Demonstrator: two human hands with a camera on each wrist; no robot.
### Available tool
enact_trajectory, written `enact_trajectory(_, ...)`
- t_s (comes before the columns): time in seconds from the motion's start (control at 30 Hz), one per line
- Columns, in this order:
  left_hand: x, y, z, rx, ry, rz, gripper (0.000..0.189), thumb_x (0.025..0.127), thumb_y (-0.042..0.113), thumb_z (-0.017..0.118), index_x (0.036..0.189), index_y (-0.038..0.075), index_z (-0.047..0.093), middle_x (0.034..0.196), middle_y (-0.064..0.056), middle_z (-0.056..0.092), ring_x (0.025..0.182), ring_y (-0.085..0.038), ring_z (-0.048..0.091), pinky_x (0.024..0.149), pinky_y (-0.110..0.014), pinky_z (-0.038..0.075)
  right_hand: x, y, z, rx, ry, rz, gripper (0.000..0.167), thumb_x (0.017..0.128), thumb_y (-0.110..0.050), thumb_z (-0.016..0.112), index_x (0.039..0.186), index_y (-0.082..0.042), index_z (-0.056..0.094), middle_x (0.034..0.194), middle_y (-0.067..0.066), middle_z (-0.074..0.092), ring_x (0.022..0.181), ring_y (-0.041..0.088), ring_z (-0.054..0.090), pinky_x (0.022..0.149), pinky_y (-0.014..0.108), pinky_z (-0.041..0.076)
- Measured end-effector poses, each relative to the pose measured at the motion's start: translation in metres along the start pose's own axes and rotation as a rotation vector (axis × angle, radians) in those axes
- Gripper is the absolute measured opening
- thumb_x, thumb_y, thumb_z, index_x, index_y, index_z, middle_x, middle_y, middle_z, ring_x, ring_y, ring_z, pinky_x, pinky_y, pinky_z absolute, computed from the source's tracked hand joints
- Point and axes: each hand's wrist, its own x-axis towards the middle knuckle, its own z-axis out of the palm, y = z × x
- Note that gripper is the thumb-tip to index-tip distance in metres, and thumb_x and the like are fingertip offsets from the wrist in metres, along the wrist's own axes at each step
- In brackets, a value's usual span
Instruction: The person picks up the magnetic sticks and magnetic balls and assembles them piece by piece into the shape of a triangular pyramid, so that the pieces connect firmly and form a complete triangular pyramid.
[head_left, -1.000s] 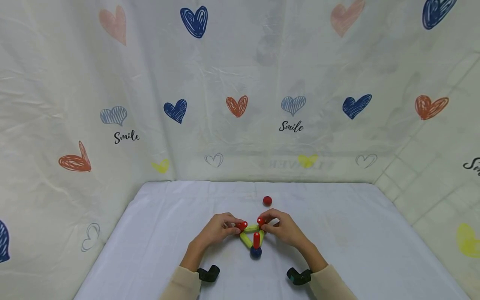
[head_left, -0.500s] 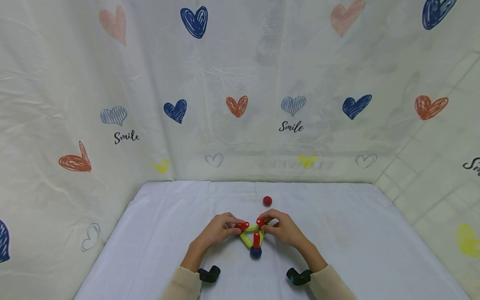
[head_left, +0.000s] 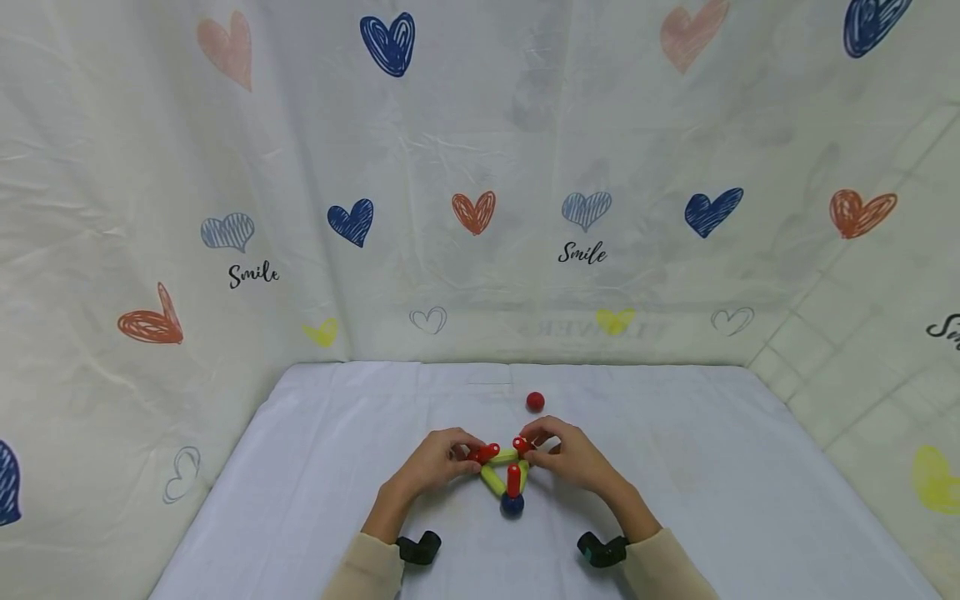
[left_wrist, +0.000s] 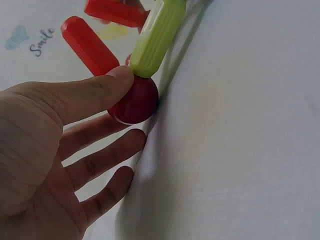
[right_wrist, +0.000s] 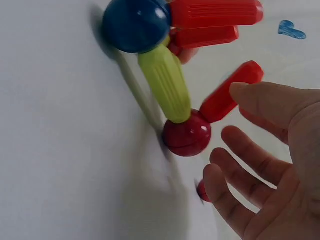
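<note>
A triangle of yellow-green rods [head_left: 492, 482] joined by balls lies in front of me, like a magnetic building set. Its near corner is a blue ball [head_left: 512, 505] with a red rod [head_left: 513, 480] standing up from it. At the left corner my left hand [head_left: 437, 458] pinches a red ball [left_wrist: 134, 104], thumb beside the green rod; a tilted red rod [left_wrist: 90, 46] rises from that ball. My right hand [head_left: 566, 454] holds the red rod [right_wrist: 231, 94] at the right corner between thumb and index finger; the red ball [right_wrist: 187, 135] under it touches the green rod.
A loose red ball [head_left: 535, 402] lies beyond the triangle. White cloth covers the table [head_left: 675, 467]. Behind it hangs a pale curtain [head_left: 525, 150] printed with hearts. Each wrist wears a black camera [head_left: 420, 548].
The left corner's red rod leans slightly more to the right, and the left fingers have shifted a little on that corner. My right wrist has moved slightly right. The rest holds still.
</note>
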Motion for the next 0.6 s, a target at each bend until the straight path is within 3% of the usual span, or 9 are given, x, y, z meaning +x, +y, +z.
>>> enact_trajectory(0.17, 0.0, 0.0, -0.001, 0.012, 0.034, -0.043, 0.027, 0.088, 0.023, 0.081, 0.115, 0.02, 0.077, 0.104, 0.005, 0.073, 0.086, -0.01, 0.062, 0.077, -0.025, 0.052, -0.002, -0.002, -0.01, -0.01, -0.022, 0.024, 0.014, 0.097, -0.028, 0.071, 0.105, -0.018, 0.065, 0.101, -0.003, 0.067, 0.097, 0.017, 0.06, 0.082, 0.028, 0.052)
enact_trajectory(0.37, 0.0, 0.001, -0.001, 0.051, 0.085, -0.071, 0.025, 0.084, 0.028, 0.085, 0.107, 0.023, 0.077, 0.094, 0.008, 0.069, 0.08, -0.01, 0.059, 0.07, -0.026, 0.049, -0.002, 0.0, -0.017, 0.015, -0.171, -0.028, 0.015, 0.098, -0.023, 0.069, 0.108, -0.013, 0.067, 0.098, 0.001, 0.067, 0.093, 0.02, 0.059, 0.079, 0.029, 0.051)
enact_trajectory(0.6, -0.001, 0.002, 0.0, 0.036, 0.055, -0.09, 0.024, 0.081, 0.034, 0.087, 0.098, 0.026, 0.071, 0.087, 0.009, 0.066, 0.08, -0.012, 0.058, 0.069, -0.025, 0.048, 0.001, 0.003, -0.006, -0.006, -0.211, -0.021, 0.021, 0.095, -0.03, 0.073, 0.11, -0.018, 0.066, 0.1, -0.002, 0.067, 0.097, 0.019, 0.059, 0.079, 0.029, 0.05)
